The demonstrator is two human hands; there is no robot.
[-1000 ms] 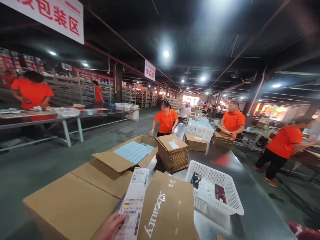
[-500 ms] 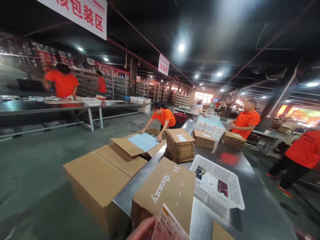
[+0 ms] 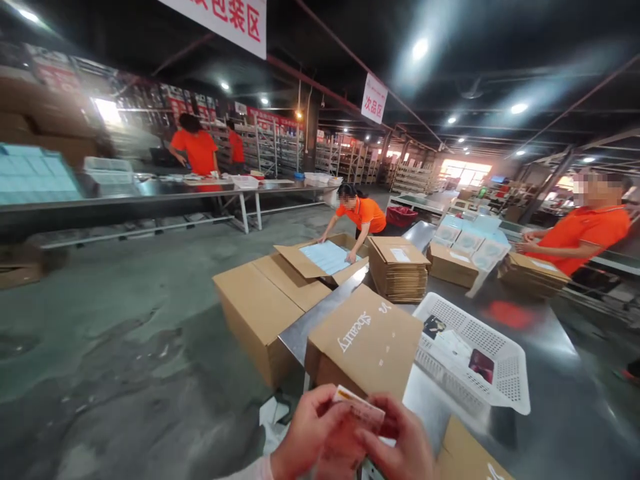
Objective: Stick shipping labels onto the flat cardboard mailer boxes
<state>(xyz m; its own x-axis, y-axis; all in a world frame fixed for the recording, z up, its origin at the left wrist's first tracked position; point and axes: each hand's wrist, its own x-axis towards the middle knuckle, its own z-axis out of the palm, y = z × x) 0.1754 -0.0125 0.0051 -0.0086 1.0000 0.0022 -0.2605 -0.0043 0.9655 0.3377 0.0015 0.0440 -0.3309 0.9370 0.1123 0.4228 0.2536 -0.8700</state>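
Between my two hands, low in the middle of the view, is a printed paper slip [image 3: 361, 408] with a yellow mark at its top corner. My left hand [image 3: 307, 432] pinches its left side. On the other side, the fingers of my right hand [image 3: 403, 437] are closed on its right edge. Just beyond the hands a brown carton [image 3: 367, 337] with white "Sbeauty" lettering rests on the metal table. The lower part of the slip is blurred and partly covered by my fingers.
A white plastic basket [image 3: 520, 390] with a few small packs stands right of the carton on the metal table [image 3: 545, 353]. Stacked flat cardboard [image 3: 400, 273] lies behind. A large carton [image 3: 265, 307] stands left. A co-worker [image 3: 367, 213] leans over an open box of light-blue packs.
The view has turned left, so the table and boxes sit farther right. My right hand has come into view and taken hold of the slip beside my left.
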